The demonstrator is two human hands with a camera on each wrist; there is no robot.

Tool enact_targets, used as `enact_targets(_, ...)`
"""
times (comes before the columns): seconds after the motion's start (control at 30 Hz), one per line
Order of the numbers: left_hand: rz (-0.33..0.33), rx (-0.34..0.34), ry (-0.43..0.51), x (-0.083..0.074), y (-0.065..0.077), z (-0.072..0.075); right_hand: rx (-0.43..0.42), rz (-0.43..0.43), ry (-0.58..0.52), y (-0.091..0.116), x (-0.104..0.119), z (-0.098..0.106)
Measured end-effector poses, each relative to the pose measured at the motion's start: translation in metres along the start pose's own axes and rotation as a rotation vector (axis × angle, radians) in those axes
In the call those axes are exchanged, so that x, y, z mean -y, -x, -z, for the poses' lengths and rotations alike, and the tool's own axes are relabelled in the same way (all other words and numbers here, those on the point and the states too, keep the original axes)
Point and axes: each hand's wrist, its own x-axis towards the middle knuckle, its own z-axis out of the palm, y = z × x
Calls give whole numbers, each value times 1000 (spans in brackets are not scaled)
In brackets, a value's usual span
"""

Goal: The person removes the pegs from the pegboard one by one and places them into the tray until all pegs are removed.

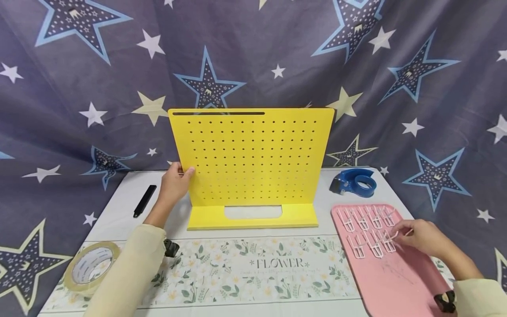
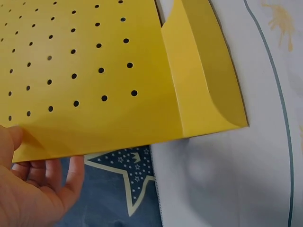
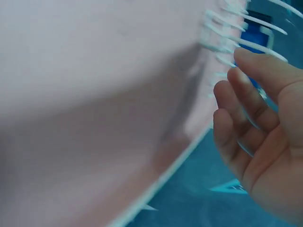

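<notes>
My left hand [image 1: 176, 182] grips the left edge of a yellow pegboard [image 1: 253, 158], thumb on its front face and fingers behind. The left wrist view shows this hand [image 2: 45, 189] beside rows of small holes. The board stands upright on a folded base [image 1: 210, 218] with a cut-out. Over the pink tray [image 1: 390, 286], my right hand [image 1: 424, 237] pinches the prong of a white hook [image 1: 388, 242], low among the other hooks. In the blurred right wrist view, the thumb and fingertips [image 3: 244, 78] meet close by the white prongs.
Several white hooks [image 1: 366, 224] stand in two rows on the tray. A blue tape dispenser [image 1: 362, 182] sits behind it. On the left lie a black bar-shaped object [image 1: 145, 200] and a large tape roll [image 1: 89, 268]. A star-patterned curtain [image 1: 253, 66] hangs behind the table.
</notes>
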Motion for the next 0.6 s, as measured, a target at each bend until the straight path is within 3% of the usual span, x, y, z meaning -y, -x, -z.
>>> enact_targets(0.17, -13, 43, -91, -5, 12, 10, -60, -13, 30, -1, 12, 28)
enact_targets(0.3, 8, 99, -223, -21, 25, 23, -169, 44, 83, -5, 32, 47)
enact_targets(0.4, 29, 128, -253, -33, 34, 29, -243, 103, 98, -10, 51, 57)
enact_targets(0.6, -121, 145, -259, -50, 58, 26, -331, 240, 57, -23, 98, 60)
